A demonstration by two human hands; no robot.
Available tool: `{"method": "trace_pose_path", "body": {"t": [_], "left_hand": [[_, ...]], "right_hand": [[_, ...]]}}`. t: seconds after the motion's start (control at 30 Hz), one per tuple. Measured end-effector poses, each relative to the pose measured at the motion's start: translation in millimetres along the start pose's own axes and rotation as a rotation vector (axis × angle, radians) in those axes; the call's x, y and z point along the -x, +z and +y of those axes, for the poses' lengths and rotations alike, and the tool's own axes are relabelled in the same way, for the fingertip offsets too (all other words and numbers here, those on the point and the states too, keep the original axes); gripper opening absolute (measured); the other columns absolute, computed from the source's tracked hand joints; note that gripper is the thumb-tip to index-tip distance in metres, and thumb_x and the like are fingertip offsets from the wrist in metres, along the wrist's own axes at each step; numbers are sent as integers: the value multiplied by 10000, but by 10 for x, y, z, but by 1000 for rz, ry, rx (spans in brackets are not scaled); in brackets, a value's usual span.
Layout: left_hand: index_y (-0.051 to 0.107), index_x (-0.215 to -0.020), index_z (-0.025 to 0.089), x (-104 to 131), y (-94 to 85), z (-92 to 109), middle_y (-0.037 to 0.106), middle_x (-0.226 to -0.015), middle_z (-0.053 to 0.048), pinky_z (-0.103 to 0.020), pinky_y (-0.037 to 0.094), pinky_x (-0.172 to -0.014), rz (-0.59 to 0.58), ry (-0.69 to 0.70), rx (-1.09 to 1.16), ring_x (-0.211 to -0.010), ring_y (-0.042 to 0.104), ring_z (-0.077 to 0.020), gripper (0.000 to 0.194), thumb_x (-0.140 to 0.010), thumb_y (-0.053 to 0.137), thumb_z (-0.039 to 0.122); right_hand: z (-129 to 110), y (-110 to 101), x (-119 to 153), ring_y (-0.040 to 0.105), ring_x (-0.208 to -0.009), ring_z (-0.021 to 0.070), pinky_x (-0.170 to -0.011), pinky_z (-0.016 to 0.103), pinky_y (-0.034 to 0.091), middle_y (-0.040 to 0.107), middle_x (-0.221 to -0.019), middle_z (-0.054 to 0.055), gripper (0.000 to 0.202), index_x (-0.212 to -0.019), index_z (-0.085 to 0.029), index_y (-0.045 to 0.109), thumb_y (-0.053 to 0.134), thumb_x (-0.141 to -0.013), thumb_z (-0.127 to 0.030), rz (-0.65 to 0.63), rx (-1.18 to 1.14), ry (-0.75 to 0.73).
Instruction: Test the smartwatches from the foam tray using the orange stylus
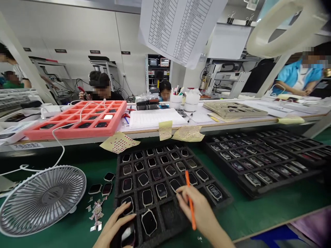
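A black foam tray (pixel 170 217) with square compartments lies on the green mat, and many of them hold watch bodies with dark screens. My right hand (pixel 193 203) grips an orange pen-like tool (pixel 190 203) over the tray's right half, its fingertips beside a watch (pixel 175 185). At the tray's lower left, my left hand (pixel 113 224) has its fingers spread; its fingertips are by a watch (pixel 128 204), and another watch (pixel 128 236) lies below them, partly covered.
A white fan (pixel 53 196) stands at the left, near three loose watches (pixel 95 188) and small pale pieces (pixel 97 212). More black trays (pixel 258 191) lie at the right. A shelf holds a pink foam tray (pixel 72 132). People are beyond it.
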State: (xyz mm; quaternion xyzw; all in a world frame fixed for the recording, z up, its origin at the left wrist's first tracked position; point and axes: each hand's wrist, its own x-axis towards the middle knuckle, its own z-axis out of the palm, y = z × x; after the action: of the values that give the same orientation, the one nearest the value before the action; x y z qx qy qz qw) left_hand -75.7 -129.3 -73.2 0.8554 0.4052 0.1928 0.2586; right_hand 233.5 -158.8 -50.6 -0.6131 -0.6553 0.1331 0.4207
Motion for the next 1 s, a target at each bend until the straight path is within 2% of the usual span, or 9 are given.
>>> {"method": "trace_pose_path", "body": {"t": [0.13, 0.23, 0.33, 0.47, 0.63, 0.77, 0.9, 1.0], "left_hand": [[463, -1284, 382, -161, -129, -55, 333, -1455, -46, -543, 322, -1013, -140, -24, 74, -1314, 314, -338, 633, -702, 683, 267], [498, -1254, 377, -257, -219, -26, 378, -1430, -47, -498, 384, -985, -177, 1, 143, -1275, 384, -326, 608, -685, 699, 311], [565, -1175, 374, -335, -232, 86, 455, -1373, -38, -460, 414, -974, -120, -2, 167, -1239, 437, -298, 412, -768, 617, 344], [640, -1032, 351, -414, -84, 273, 601, -1182, -38, -507, 345, -1025, -125, 95, 74, -1139, 524, -277, 239, -813, 553, 306], [640, -998, 316, -415, 113, 385, 619, -1107, -48, -510, 291, -1059, 10, 196, 30, -1064, 549, -248, 209, -845, 499, 300], [645, -961, 313, -423, 42, 445, 624, -1077, -39, -511, 267, -1072, -10, 198, 62, -1054, 548, -243, 185, -839, 509, 283], [637, -1018, 298, -613, -69, 584, 577, -1163, -59, -439, 374, -1008, -142, 143, 234, -1104, 511, -244, 216, -855, 497, 273], [542, -1197, 275, -901, 22, 694, 536, -1221, -80, -392, 393, -992, -189, 99, 550, -1116, 502, -225, 348, -858, 516, 349]], "right_hand": [[480, -501, -22, 542, -637, 197, -561, 278, 409, 522, -674, 30, 209, -641, -246, 305, 461, -778, -259, 180, 322, 137], [777, -732, 59, 452, -505, 170, -447, 246, 328, 429, -575, -26, 246, -632, -254, 265, 505, -686, -255, 138, 467, 234], [976, -774, 142, 381, -429, 133, -408, 224, 284, 379, -554, -57, 276, -627, -253, 241, 515, -641, -221, 31, 457, 266], [1071, -699, 120, 351, -427, 126, -412, 217, 272, 340, -529, -71, 331, -622, -253, 204, 534, -640, -231, 34, 470, 265], [1066, -701, 53, 312, -424, 118, -411, 221, 257, 301, -505, -78, 370, -609, -249, 195, 561, -654, -274, 68, 491, 239], [963, -809, 37, 318, -434, 110, -425, 224, 304, 320, -511, -68, 379, -595, -244, 200, 554, -693, -338, 107, 408, 229], [546, -804, -146, 401, -506, 127, -487, 240, 363, 455, -585, -15, 362, -601, -241, 251, 561, -734, -373, 156, 289, 88], [108, -611, -402, 423, -540, 136, -527, 254, 373, 473, -626, -9, 355, -619, -238, 265, 575, -749, -353, 69, 177, -32]]}}
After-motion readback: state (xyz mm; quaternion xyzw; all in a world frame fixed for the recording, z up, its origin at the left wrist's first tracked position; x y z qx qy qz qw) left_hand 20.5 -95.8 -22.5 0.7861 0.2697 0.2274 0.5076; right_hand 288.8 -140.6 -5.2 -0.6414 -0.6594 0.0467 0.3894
